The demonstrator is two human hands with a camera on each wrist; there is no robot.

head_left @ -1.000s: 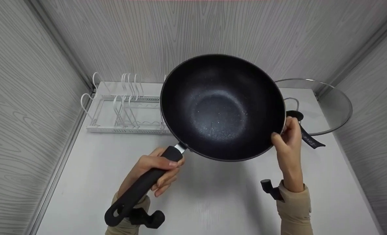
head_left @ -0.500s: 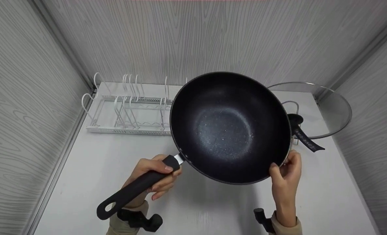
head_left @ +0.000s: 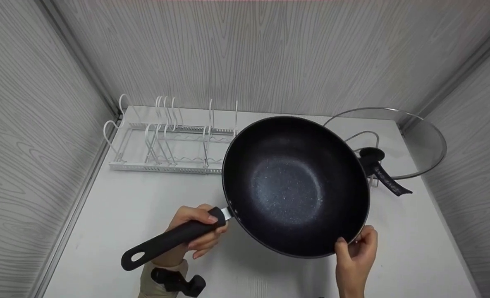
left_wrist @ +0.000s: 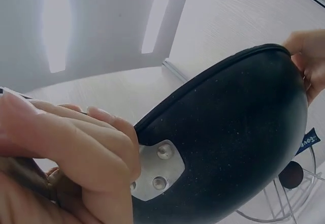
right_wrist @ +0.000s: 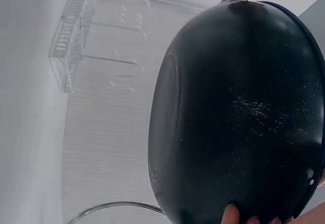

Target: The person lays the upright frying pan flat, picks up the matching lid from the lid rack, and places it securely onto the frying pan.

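A black wok [head_left: 288, 190] is held above the table, its dark inside tilted toward the head camera. My left hand [head_left: 197, 231] grips its black handle [head_left: 170, 244] close to the metal collar. At the right lower rim, my right hand [head_left: 356, 258] pinches the edge, thumb on the inner side and fingers beneath. The left wrist view shows the wok's riveted metal bracket [left_wrist: 160, 170] beside the curled left fingers. Scratches mark the wok's underside [right_wrist: 244, 107] in the right wrist view.
Behind, on the left, a white wire rack [head_left: 166, 167] stands on the white table [head_left: 116, 215], partly covered by the wok. A glass lid [head_left: 418, 145] with a black knob [head_left: 372, 154] leans on a wire stand at the back right. Grey wood-patterned walls [head_left: 245, 54] enclose the table.
The wok has come down and slightly right, toward the person, with both hands keeping hold of it. More of the rack now shows, and the handle lies flatter.
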